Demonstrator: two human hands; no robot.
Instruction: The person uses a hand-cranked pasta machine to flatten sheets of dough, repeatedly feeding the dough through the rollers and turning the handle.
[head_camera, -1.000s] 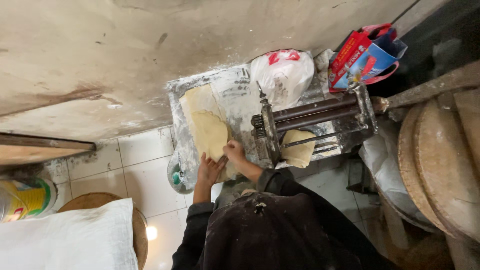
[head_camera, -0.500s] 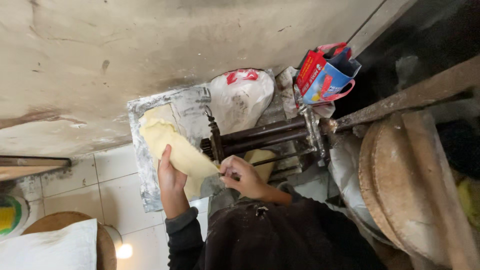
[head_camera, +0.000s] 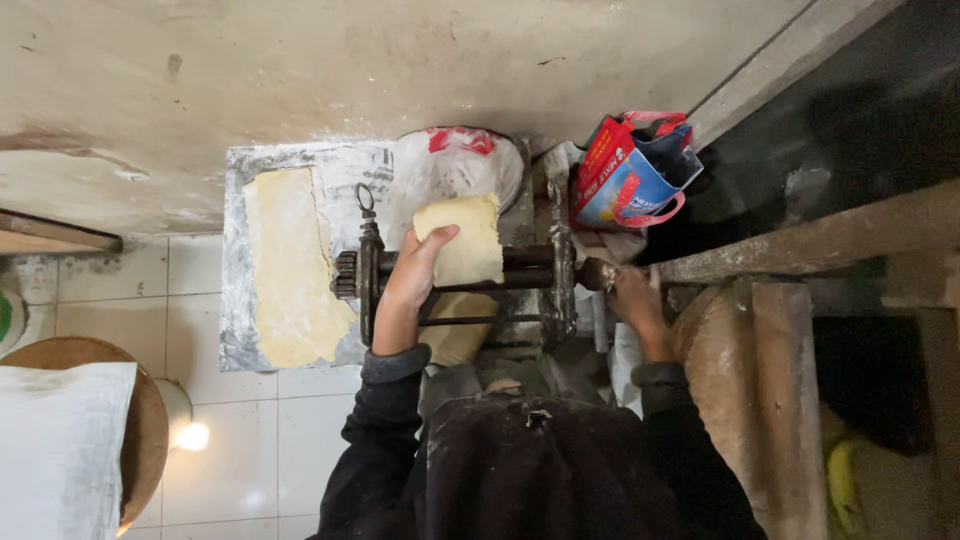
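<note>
Two hands at work, left hand (head_camera: 415, 275) pinching soft pale dough sheet (head_camera: 462, 240), right hand (head_camera: 632, 297) curled around metal roller crank (head_camera: 598, 274)

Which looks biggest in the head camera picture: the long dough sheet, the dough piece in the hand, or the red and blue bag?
1. Long dough sheet on the floured board.
2. Red and blue bag.
3. Dough piece under the left hand.
The bag and dough piece look close, so that order is unsure.
</note>
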